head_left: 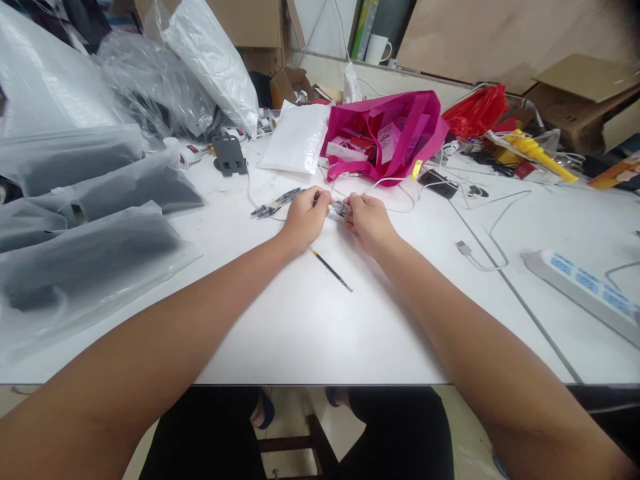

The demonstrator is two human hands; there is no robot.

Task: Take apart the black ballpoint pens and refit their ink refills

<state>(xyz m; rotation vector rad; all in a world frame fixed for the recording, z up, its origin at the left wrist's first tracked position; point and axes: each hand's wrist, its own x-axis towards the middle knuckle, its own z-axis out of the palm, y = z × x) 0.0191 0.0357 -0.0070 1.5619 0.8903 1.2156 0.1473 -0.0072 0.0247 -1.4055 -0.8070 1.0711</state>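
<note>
Transparent plastic forms the small piece (339,208) pinched in the drawn-in fingers of the right hand (369,221), over the white table (290,320); beside it the left hand (306,219) curls round something dark (317,197), mostly hidden. Nearer lies a thin refill (333,270); pens (275,203) bunch leftward, a magenta bag (425,127) behind.

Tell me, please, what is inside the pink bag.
Red and pink items show through the open mouth of the pink bag; one carries print too small to read. Whatever lies beneath them, and the bag's bottom, is covered.
</note>
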